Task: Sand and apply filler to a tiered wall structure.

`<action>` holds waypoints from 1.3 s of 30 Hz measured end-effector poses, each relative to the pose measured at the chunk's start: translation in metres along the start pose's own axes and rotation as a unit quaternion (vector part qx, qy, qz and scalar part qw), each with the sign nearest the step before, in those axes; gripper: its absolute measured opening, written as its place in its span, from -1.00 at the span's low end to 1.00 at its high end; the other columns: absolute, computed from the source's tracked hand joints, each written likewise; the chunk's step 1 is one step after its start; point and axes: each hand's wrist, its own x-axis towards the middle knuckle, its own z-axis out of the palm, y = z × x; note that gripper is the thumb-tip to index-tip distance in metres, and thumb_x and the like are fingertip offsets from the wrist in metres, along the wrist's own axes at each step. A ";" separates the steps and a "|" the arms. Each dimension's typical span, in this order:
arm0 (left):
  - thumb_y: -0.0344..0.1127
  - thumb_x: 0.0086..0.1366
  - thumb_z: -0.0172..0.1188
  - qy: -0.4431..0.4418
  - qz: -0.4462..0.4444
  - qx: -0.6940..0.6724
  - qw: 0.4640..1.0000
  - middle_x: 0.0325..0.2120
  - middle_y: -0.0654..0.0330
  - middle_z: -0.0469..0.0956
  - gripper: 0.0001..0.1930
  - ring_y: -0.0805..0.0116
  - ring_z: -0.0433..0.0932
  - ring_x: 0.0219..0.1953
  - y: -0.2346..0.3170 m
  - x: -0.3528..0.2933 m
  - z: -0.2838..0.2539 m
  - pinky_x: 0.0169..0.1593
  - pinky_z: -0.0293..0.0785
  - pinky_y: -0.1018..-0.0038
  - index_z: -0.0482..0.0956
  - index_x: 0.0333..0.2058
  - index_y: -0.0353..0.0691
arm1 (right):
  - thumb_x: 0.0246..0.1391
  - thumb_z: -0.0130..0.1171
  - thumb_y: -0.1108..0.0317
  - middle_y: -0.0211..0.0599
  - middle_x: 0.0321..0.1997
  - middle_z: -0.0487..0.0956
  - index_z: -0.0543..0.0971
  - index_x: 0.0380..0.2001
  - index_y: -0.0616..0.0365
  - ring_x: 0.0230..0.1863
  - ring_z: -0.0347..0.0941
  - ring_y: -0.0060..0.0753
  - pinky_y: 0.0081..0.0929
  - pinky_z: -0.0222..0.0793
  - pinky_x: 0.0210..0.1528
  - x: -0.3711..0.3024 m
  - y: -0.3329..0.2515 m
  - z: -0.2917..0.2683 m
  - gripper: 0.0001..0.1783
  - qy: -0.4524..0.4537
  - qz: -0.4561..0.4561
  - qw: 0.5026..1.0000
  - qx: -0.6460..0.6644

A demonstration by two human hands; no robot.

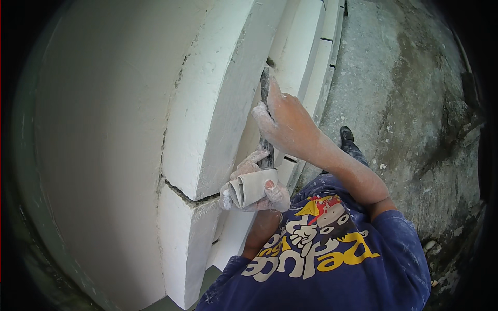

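My left hand (276, 199), coated in white dust, is closed around a folded off-white sheet (252, 187), with the thumb lying on its face. Farther up, my right hand (280, 116) grips a long, narrow dark strip-like tool (265, 85); its exact kind is unclear. The tool's lower end reaches down to the folded sheet, and I cannot tell whether my left hand also holds it. Both hands are beside a thick white ledge (207, 119), close to its right-hand face. White powder covers my right fingers and forearm too.
A dark, rough crack (192, 201) crosses the white ledge near my left hand. Further white stepped ledges (301, 52) run alongside. A smooth pale wall surface (104, 129) fills the left. At right lies a stained concrete floor (368, 78), with my dark shoe (346, 136) on it.
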 end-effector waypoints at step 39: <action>-0.24 0.21 0.28 -0.122 -0.005 0.041 0.992 -0.12 -0.14 0.41 -0.27 0.09 0.57 -0.25 -0.116 0.053 0.230 -0.15 0.61 0.18 -0.05 0.19 -0.10 | 0.00 0.04 0.42 0.23 -0.58 0.55 0.35 -0.13 0.65 -0.40 0.56 0.34 0.01 0.53 -0.20 0.212 0.114 -0.123 -0.56 -0.022 -0.022 1.000 -0.005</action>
